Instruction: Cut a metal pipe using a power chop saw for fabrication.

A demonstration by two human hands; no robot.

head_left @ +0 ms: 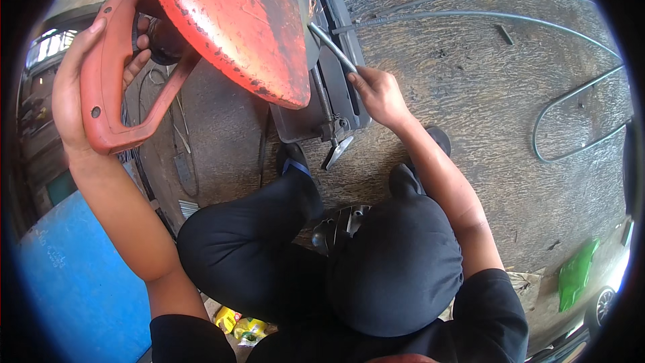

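Observation:
My left hand (70, 97) is closed around the red D-shaped handle (144, 128) of a cut-off saw at the upper left, fingers inside the loop. The saw's worn red blade guard (232, 23) covers most of the disc, whose grey edge (310, 44) shows on the right. In my right hand (379, 94) is one end of a short grey metal rod (336, 50), thumb on top. Its far end meets the disc's side above the dark saw base (349, 87). A few sparks rise there. Below lies the clamp's threaded screw (322, 97) with its crank (338, 152).
Long bent metal rods (484, 15) stretch rightward from the saw over the stained floor (470, 107). Small rod offcuts (505, 34) lie nearby. My knees and feet are close below the saw. A blue panel (80, 275) stands at left, and a green bag (578, 275) at right.

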